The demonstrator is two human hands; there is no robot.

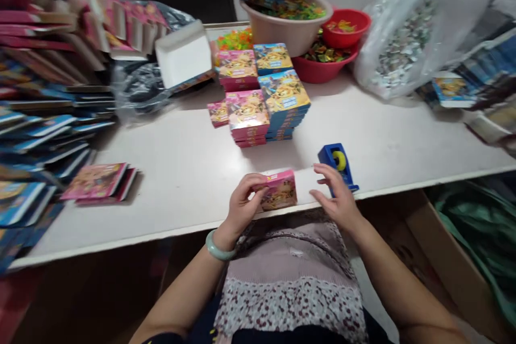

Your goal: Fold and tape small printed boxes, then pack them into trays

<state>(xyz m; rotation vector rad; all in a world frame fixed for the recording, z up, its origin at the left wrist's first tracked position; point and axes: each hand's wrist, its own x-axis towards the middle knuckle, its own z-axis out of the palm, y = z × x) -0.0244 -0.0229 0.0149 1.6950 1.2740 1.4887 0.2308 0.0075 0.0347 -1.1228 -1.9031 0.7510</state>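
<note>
My left hand is closed around the left end of a small pink printed box, which stands on its side at the table's front edge. To the right of the box, my right hand is held apart from it, with thumb and fingers spread. Any small thing at its fingertips is too fine to make out. Just beyond that hand sits a blue tape dispenser with a yellow core. Further back are stacks of pink boxes and blue boxes.
Flat pink cartons lie at the left, near piles of blue cartons. An open white box stands behind. At the back are a large pale tub, red bowls and a filled clear plastic bag.
</note>
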